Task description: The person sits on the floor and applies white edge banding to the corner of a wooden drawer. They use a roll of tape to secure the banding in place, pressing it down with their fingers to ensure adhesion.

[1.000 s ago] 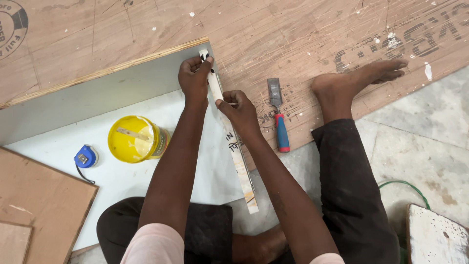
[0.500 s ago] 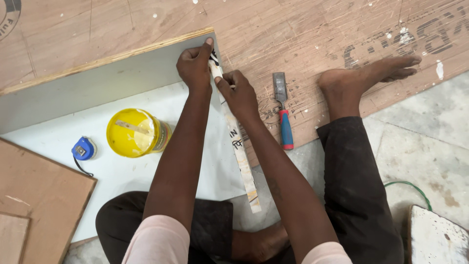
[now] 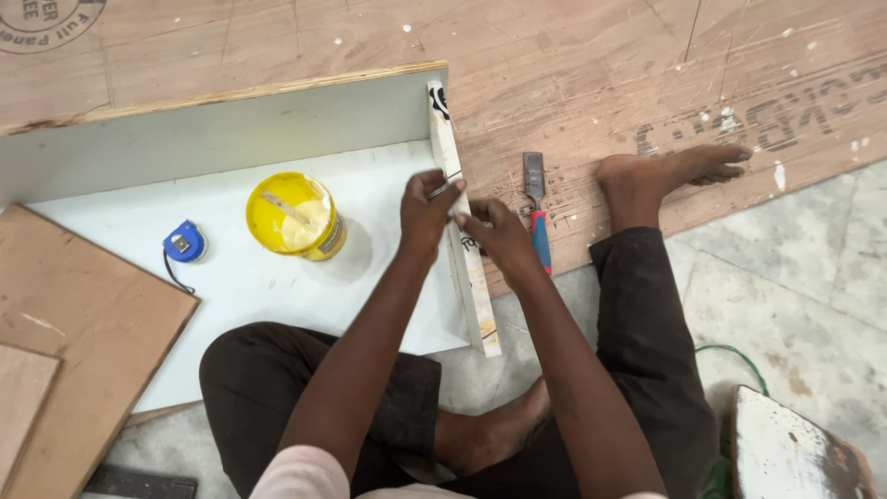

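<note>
I sit on the floor with a white board (image 3: 277, 277) in front of me. A narrow white strip (image 3: 473, 296) stands on edge along the board's right side. My left hand (image 3: 427, 208) pinches a thin dark pin-like piece (image 3: 450, 182) against the strip's middle. My right hand (image 3: 496, 236) is curled over the strip just beside it, and the two hands almost touch. What the right fingers hold besides the strip is hidden.
On the board stand a yellow tub (image 3: 294, 215) of pale glue with a stick in it and a blue tape measure (image 3: 184, 242). A chisel (image 3: 536, 208) with a red and blue handle lies on the plywood sheet (image 3: 591, 74) by my right foot (image 3: 665, 176). Brown plywood pieces (image 3: 74, 323) lie at left.
Both hands have slid along the strip from its far end to its middle, towards me. The view has shifted a little.
</note>
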